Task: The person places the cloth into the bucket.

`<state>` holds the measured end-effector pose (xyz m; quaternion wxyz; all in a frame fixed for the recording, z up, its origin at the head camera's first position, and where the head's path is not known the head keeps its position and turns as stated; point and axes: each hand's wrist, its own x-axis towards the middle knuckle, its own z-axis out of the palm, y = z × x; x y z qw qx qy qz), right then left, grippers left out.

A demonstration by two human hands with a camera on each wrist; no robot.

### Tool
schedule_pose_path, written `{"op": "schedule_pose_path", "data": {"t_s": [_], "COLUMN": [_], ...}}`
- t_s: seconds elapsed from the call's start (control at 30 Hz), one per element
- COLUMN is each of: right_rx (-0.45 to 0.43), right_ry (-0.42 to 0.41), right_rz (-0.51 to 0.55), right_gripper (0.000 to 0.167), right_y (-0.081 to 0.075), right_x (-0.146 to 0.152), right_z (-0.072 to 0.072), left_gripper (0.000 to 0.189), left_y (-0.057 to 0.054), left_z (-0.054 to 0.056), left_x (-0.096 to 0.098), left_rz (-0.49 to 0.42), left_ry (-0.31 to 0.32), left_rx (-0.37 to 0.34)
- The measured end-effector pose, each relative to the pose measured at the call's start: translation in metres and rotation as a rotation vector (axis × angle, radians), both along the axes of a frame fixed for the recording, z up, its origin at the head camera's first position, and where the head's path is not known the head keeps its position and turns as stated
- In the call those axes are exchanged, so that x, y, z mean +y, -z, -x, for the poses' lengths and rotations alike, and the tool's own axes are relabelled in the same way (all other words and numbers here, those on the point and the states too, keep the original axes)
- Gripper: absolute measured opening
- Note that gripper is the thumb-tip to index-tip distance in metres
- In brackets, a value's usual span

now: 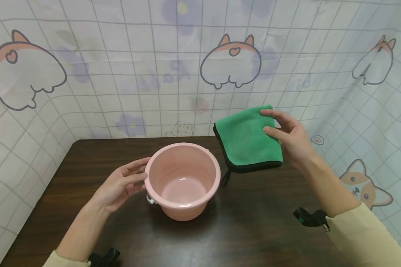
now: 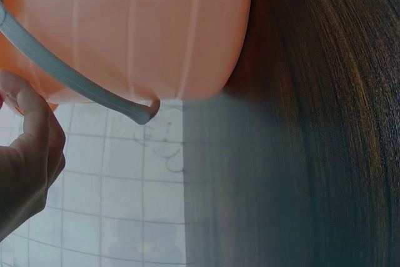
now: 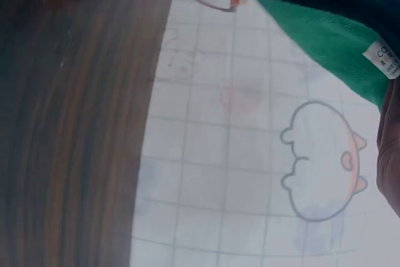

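Steadying the pink bucket [image 1: 183, 163] well asks, we judge, for light pressure, as it stands upright on the bench [image 1: 260, 215] and looks easy to tip. Our left hand [image 1: 121, 185] touches the outside of the rim [image 1: 183, 204] with bent fingers; whether they grip it, we cannot tell. Our right hand [image 1: 292, 139] pinches the green cloth [image 1: 245, 139] near its right edge, above the bench to the bucket's right. We would hold the dangling loop [image 1: 225, 178] clear of the rim and mind the pale handle [image 2: 87, 84].
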<state>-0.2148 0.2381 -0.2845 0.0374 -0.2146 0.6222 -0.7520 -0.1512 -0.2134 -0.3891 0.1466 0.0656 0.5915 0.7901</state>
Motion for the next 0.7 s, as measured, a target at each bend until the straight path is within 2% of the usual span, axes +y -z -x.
{"op": "schedule_pose_path", "data": {"t_s": [0.17, 0.33, 0.7], "right_rx": [-0.004, -0.004, 0.047], "right_ry": [0.006, -0.033, -0.108], "right_rz": [0.041, 0.053, 0.054], "right_gripper": [0.037, 0.038, 0.041], "right_y": [-0.008, -0.012, -0.010], "right_x": [-0.007, -0.016, -0.043], "right_z": [0.000, 0.001, 0.003], "left_gripper": [0.052, 0.053, 0.057], "left_y": [0.001, 0.003, 0.002], "left_z": [0.000, -0.001, 0.002], "left_x": [0.000, 0.000, 0.003], "left_rz": [-0.009, -0.014, -0.007], "left_ry": [0.010, 0.013, 0.013], "left_rx": [0.005, 0.007, 0.013]}}
